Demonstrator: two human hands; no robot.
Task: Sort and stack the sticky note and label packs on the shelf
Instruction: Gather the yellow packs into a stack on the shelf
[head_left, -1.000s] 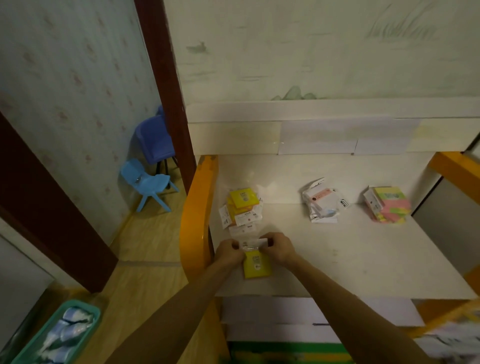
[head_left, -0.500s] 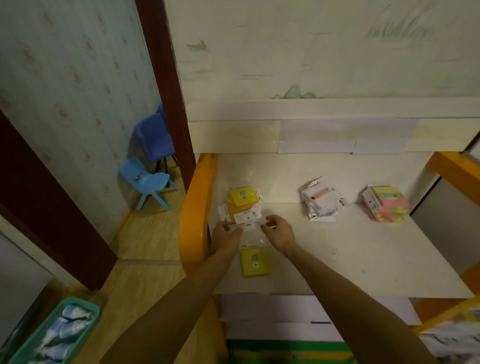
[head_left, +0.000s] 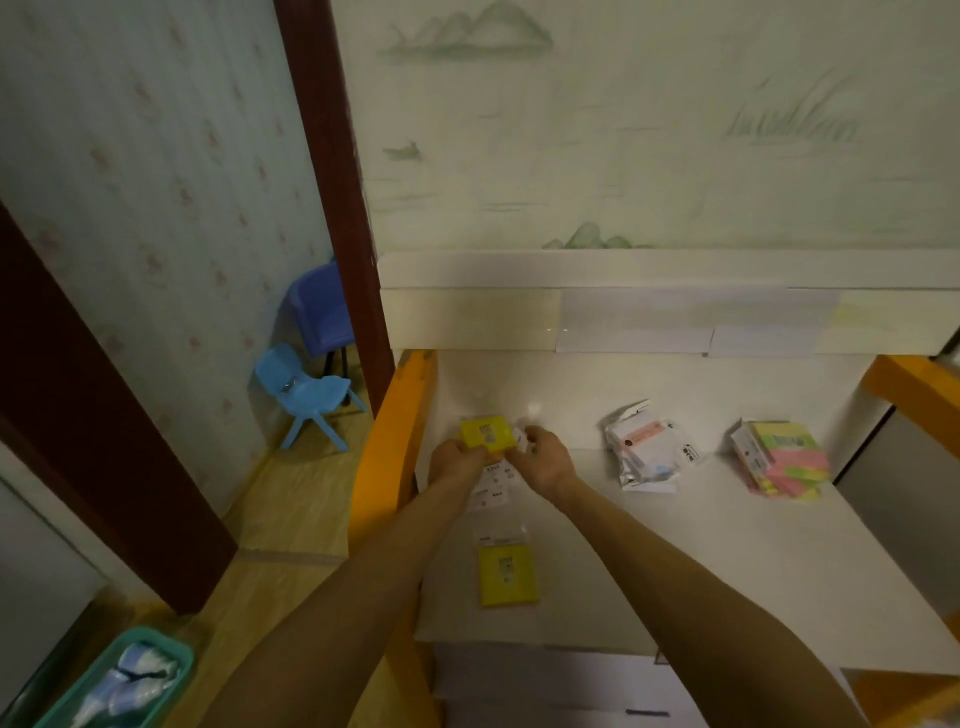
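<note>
I have both hands up at the far left of the shelf (head_left: 675, 545), working the yellow pile (head_left: 487, 434) that sits close against the orange side rail (head_left: 395, 447). My left hand (head_left: 457, 460) has its fingers curled onto the near left edge of the top yellow pack, and my right hand (head_left: 543, 460) pinches something pale at the pile's right edge; whether that is a pack flap or a separate label I cannot tell from here. Neither hand is slack, both are closed on the pile from opposite sides.

What the next move turns on, as I judge it, is the loose yellow pack (head_left: 506, 574). It lies flat on the shelf nearer to me than the pile, almost straight back along the line between my two forearms, well apart from the fingers. Its long axis runs away from me toward the pile, white header end pointing at the stack. It sits slightly closer to my left forearm, but either hand would have to let go and draw back toward me to reach it. A few white label slips (head_left: 493, 486) lie between it and the pile, just under my wrists, so lifting the pack forward over them looks safer than sliding it.

The white label packs (head_left: 647, 449) and the pastel sticky note stack (head_left: 784, 460) sit further right, apart from each other and from my hands, looking already grouped
</note>
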